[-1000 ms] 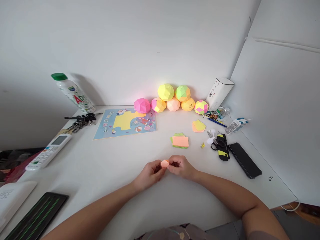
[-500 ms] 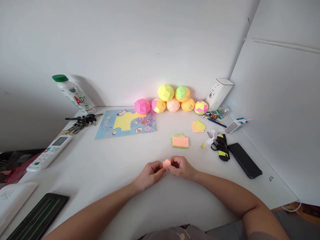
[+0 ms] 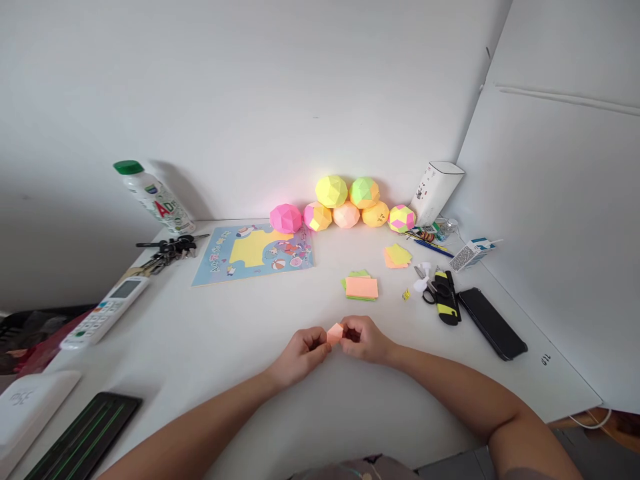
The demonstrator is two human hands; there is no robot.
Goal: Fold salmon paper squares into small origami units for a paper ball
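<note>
bright, even daylight, soft shadow behind the bottle (image 3: 153,195), wide-angle bending at the edges.

Home craft desk: paper balls (image 3: 345,203), keys (image 3: 165,248), AC remote (image 3: 105,313)

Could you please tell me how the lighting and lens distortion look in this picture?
Head view: soft, even light, no glare; the wide lens makes the bottle lean, its soft shadow on the wall beside it; the paper balls tint the wall pink; the left hand, right hand and the orange paper they pinch look sharp.
</note>
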